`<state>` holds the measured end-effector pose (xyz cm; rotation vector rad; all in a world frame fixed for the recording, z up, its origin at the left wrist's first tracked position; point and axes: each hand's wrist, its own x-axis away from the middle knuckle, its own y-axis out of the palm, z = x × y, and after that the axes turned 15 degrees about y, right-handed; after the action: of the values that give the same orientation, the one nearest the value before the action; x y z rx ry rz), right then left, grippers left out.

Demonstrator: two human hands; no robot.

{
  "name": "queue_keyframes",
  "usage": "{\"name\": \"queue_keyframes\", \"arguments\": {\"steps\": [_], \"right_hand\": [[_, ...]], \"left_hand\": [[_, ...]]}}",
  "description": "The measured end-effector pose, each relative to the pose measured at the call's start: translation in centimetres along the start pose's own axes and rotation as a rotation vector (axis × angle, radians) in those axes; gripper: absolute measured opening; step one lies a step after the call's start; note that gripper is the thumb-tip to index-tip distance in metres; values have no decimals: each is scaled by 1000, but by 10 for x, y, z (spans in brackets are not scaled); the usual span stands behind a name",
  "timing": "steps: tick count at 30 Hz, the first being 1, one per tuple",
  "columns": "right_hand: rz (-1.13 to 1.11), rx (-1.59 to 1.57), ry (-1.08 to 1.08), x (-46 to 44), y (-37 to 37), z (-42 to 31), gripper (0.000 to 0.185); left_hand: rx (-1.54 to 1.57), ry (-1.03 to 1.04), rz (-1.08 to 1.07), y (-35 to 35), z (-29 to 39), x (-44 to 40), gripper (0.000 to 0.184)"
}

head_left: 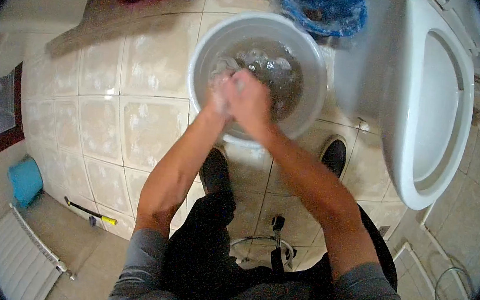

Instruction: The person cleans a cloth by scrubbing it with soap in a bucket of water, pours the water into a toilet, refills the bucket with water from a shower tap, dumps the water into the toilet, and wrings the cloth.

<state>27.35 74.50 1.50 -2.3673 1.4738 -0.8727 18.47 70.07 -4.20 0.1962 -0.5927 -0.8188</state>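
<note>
Left hand (220,95) and right hand (249,103) pressed together over white basin (315,99), pale cloth (225,65) bunched at fingers. Murky water (285,90) inside basin.

Your view: no text, label, brand, number or sign that you can read (edges too dim and blurred to make anything out).
</note>
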Motion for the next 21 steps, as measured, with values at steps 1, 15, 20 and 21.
{"name": "queue_keyframes", "arguments": {"steps": [1, 15, 20, 21], "right_hand": [[2, -17, 104, -25, -1, 15, 21], [99, -40, -130, -16, 5, 6, 29], [217, -3, -13, -56, -11, 48, 31], [147, -136, 60, -66, -11, 54, 31]], "left_hand": [[-5, -8, 6, 5, -5, 8, 36], [402, -327, 131, 17, 21, -9, 34], [435, -95, 157, 44, 23, 16, 25], [425, -13, 91, 40, 25, 13, 27]]}}
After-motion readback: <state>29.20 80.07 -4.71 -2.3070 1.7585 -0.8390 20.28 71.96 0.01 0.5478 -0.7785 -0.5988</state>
